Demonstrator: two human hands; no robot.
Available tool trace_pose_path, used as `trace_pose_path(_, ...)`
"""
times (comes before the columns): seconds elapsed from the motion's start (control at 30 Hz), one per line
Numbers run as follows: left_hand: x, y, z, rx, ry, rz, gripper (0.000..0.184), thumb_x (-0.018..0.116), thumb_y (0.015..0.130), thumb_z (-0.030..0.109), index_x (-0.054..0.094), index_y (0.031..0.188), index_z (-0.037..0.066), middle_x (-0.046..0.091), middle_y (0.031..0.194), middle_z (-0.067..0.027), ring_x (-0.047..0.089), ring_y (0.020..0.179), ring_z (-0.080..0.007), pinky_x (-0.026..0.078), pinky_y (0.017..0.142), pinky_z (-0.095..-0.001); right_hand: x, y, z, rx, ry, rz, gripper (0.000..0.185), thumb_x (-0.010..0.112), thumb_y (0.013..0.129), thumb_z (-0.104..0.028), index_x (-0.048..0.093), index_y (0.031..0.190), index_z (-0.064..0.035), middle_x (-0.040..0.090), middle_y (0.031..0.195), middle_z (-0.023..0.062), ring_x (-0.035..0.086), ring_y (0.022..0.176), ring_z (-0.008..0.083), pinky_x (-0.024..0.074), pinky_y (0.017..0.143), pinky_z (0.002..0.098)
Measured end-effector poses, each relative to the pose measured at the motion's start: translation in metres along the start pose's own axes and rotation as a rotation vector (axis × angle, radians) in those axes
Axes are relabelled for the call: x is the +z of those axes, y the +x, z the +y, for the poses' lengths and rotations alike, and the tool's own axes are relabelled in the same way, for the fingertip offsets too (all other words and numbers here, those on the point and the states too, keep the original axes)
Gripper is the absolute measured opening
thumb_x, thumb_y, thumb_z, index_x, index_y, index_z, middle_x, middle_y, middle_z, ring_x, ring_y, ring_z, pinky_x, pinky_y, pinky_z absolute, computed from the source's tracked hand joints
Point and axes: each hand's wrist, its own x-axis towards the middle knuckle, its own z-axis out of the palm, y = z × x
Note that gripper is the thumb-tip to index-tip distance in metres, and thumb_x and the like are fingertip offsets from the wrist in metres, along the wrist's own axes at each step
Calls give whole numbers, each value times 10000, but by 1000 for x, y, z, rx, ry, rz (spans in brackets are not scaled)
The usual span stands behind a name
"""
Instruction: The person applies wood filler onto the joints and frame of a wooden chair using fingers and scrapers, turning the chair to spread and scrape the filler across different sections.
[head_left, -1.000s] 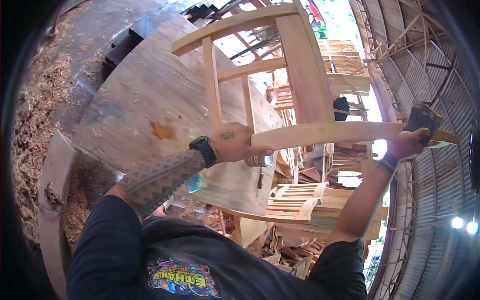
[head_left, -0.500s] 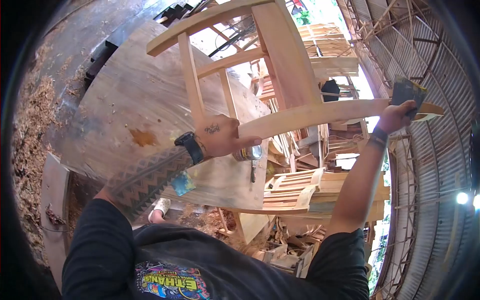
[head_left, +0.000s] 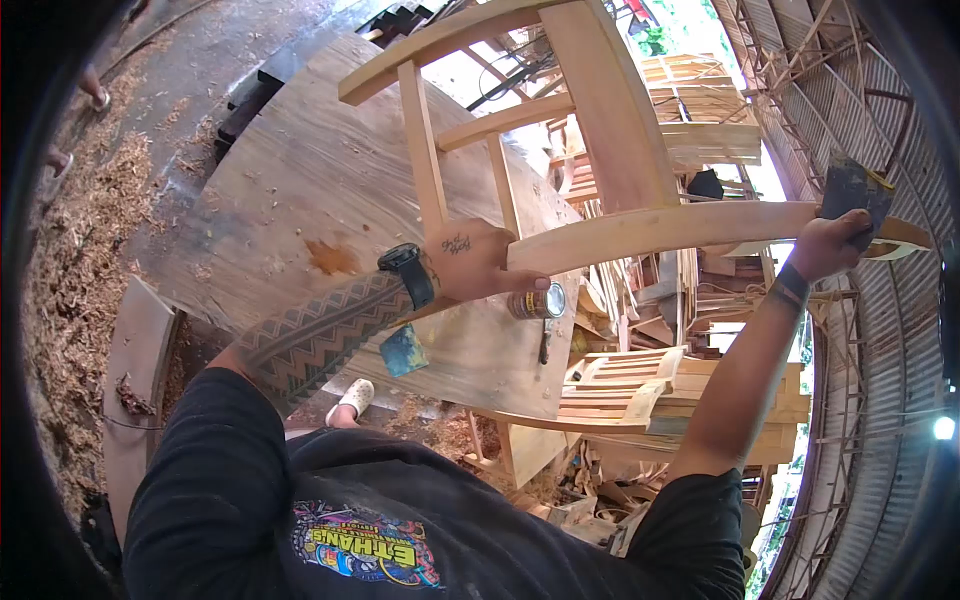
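An unfinished wooden chair frame stands tilted over a round wooden tabletop, its long curved leg reaching to the right. My left hand, a watch on its wrist, is closed around the near end of that curved piece, thumb along its lower edge. Toward the far end, my right hand grips a dark sheet of sandpaper wrapped against the wood. Below my left hand, a small tin can sits on the tabletop beside a blue-stained piece of sheet.
Stacked slatted wooden parts lie right of the tabletop, with wood scraps beneath. Shavings cover the floor at left, where another person's feet show. A curved board leans nearby. Overhead is a corrugated roof.
The view has shifted, so the chair, tabletop and both hands appear farther right. Both hands keep their grips on nearly the same spots. Another person's feet now show at the left edge.
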Motion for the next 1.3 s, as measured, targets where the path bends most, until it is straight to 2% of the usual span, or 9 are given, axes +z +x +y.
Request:
trace_pose_path(0.1, -2, -4, -5, 33, -14, -10, 731, 705, 845, 704, 738, 970, -16, 710, 768, -204, 722, 772, -376, 563, 740, -464, -4, 1, -11, -2, 34, 19, 466, 572, 1050, -368, 669, 1032, 88, 734, 933, 262, 733, 814, 409, 553, 664, 455)
trace_pose_path(0.17, 1, -9, -14, 67, -39, 23, 700, 757, 819, 668, 737, 990, -11, 717, 782, -196, 724, 783, -373, 565, 749, -460, -11, -1, -51, 29, 151, 40, 286, 600, 1042, -222, 639, 1023, 61, 726, 926, 233, 725, 774, 413, 557, 635, 439)
trace_pose_path(0.27, -2, -17, -23, 90, -34, 24, 660, 818, 784, 596, 726, 1038, -5, 729, 830, -193, 725, 811, -372, 563, 760, -457, -19, -3, -79, 155, 82, 23, 391, 622, 1046, -303, 664, 926, 67, 734, 852, 209, 720, 744, 377, 531, 630, 410)
trace_pose_path(0.47, -13, -37, -46, 125, -87, -75, 659, 811, 772, 545, 718, 1131, 0, 740, 1002, -247, 713, 967, -402, 552, 869, -463, -36, -7, -144, 33, 295, 94, 472, 629, 1040, -389, 705, 1012, 76, 748, 865, 201, 708, 730, 348, 539, 657, 415)
trace_pose_path(0.57, -20, -51, -52, 158, -78, -59, 692, 867, 750, 487, 671, 1196, -4, 734, 914, -207, 721, 866, -367, 559, 794, -445, -39, -6, -163, -149, 335, 175, 449, 654, 1029, -376, 714, 1014, 69, 756, 879, 187, 713, 735, 314, 548, 664, 395)
trace_pose_path(0.67, -28, -65, -56, 14, -134, -165, 757, 833, 761, 519, 653, 1295, 13, 736, 1091, -232, 704, 1047, -385, 542, 918, -446, -43, -9, -175, -196, 361, 171, 407, 695, 1008, -350, 728, 999, 56, 768, 889, 168, 722, 730, 278, 556, 654, 362)
trace_pose_path(0.97, -10, -102, -94, -52, -422, -93, 768, 880, 757, 373, 599, 1371, 7, 703, 1204, -193, 665, 1125, -304, 515, 981, -394, -56, -11, -218, -296, 275, 101, 287, 759, 970, -266, 765, 917, 16, 784, 867, 122, 728, 687, 198, 549, 598, 319)
trace_pose_path(1.13, -5, -114, -111, -3, -410, -58, 766, 892, 750, 336, 594, 1375, 7, 704, 1195, -167, 652, 1135, -268, 511, 988, -386, -62, -22, -248, -291, 408, 110, 268, 776, 956, -246, 772, 893, 14, 784, 840, 109, 721, 651, 204, 548, 585, 316)
trace_pose_path(1.3, 0, -128, -140, -106, -385, -105, 733, 893, 761, 243, 566, 1366, -13, 684, 1172, -99, 617, 1104, -188, 513, 968, -354, -58, -12, -273, -609, 343, 94, 195, 718, 985, -210, 769, 929, -31, 748, 795, 124, 697, 653, 269, 517, 638, 336)
